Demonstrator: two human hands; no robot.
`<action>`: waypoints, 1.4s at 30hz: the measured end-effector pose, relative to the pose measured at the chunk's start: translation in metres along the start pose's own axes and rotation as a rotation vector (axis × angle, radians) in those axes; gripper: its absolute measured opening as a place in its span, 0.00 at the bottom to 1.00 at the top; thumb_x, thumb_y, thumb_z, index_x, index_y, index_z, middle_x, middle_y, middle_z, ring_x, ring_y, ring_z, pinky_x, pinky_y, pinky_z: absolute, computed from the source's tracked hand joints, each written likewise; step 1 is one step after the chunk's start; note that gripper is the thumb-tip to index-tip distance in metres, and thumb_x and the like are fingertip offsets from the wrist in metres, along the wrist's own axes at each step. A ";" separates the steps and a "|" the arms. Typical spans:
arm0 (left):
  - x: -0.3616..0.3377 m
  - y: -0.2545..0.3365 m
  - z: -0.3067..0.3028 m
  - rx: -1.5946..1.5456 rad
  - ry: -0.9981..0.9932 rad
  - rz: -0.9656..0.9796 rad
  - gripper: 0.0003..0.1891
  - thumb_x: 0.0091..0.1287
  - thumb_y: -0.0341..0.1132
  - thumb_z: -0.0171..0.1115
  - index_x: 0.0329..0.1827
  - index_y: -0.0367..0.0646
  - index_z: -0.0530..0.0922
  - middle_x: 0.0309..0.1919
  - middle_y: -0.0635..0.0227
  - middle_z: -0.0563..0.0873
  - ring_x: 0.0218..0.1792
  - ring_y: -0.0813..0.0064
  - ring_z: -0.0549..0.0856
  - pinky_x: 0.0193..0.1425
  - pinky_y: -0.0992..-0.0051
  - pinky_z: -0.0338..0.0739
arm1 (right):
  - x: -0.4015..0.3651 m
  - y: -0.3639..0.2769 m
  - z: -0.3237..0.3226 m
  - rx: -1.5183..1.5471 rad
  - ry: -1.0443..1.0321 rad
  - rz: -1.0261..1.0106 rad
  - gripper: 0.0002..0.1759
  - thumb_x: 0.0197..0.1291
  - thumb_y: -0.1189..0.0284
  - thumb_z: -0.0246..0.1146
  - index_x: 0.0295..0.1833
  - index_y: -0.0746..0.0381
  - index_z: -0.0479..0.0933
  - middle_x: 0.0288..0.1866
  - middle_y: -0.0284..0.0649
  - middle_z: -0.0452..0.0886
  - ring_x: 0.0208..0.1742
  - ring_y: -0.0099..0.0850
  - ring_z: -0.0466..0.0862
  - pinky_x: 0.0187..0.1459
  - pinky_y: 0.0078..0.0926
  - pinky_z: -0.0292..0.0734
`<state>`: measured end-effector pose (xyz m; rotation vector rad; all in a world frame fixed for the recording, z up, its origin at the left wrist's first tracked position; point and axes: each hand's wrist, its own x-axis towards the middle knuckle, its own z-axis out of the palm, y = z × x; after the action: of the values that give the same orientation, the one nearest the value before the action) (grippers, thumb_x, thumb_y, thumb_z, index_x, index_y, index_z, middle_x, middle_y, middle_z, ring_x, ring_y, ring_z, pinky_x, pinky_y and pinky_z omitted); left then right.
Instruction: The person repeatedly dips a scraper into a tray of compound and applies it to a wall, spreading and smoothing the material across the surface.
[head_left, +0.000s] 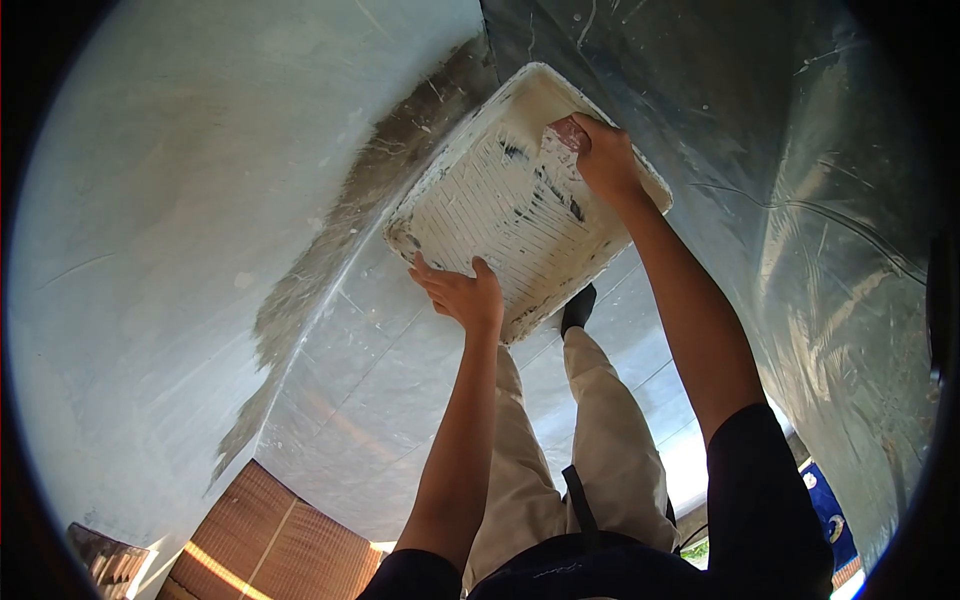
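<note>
A ribbed paint tray (470,205), coated in off-white paint with dark bare patches, is tilted in front of me above the floor. My left hand (464,296) grips its near left edge, with the thumb over the rim and the other fingers at the outer side. Over the upper right part of the tray, my right hand (606,160) is closed round a paintbrush (568,138). The brush shows a reddish part smeared with white, and its paint-covered end is against or just above the tray surface. My palm hides its handle.
On the left stands a wall (190,200) painted pale grey, with an unpainted dark strip (340,220) along its lower edge. Wrinkled plastic sheeting (820,230) hangs on the right. My legs and a dark-covered foot (578,308) are on the pale floor (350,350). Brown tiles (270,535) lie at lower left.
</note>
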<state>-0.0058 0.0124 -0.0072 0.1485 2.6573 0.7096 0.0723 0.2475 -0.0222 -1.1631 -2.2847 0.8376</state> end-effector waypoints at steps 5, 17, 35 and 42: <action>-0.002 0.001 0.005 0.031 0.029 -0.002 0.48 0.59 0.40 0.62 0.77 0.45 0.40 0.74 0.34 0.43 0.76 0.41 0.50 0.74 0.46 0.45 | 0.006 -0.001 -0.002 0.033 -0.059 0.048 0.18 0.59 0.81 0.58 0.54 0.60 0.80 0.45 0.57 0.83 0.47 0.55 0.83 0.49 0.43 0.79; -0.001 0.001 0.009 0.035 0.039 -0.028 0.46 0.58 0.41 0.61 0.76 0.46 0.42 0.74 0.35 0.43 0.74 0.42 0.51 0.73 0.45 0.45 | -0.020 0.006 -0.015 0.048 -0.229 0.136 0.19 0.59 0.81 0.58 0.57 0.63 0.79 0.48 0.54 0.84 0.49 0.50 0.84 0.51 0.37 0.78; -0.005 -0.014 0.002 -0.126 0.052 0.054 0.43 0.61 0.38 0.61 0.75 0.45 0.44 0.75 0.37 0.43 0.76 0.43 0.49 0.75 0.47 0.42 | -0.050 -0.002 -0.007 0.224 -0.401 0.404 0.17 0.61 0.78 0.58 0.56 0.63 0.80 0.49 0.52 0.85 0.50 0.45 0.85 0.52 0.34 0.77; -0.005 -0.014 -0.045 -0.133 0.141 0.217 0.40 0.63 0.36 0.61 0.74 0.42 0.48 0.76 0.42 0.46 0.76 0.42 0.52 0.74 0.46 0.47 | -0.065 -0.036 0.009 0.578 -0.461 0.528 0.14 0.63 0.80 0.55 0.53 0.70 0.79 0.42 0.44 0.86 0.42 0.32 0.87 0.45 0.28 0.78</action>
<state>-0.0193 -0.0211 0.0234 0.3676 2.7430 0.9969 0.0827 0.1744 -0.0112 -1.3958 -1.8219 1.9824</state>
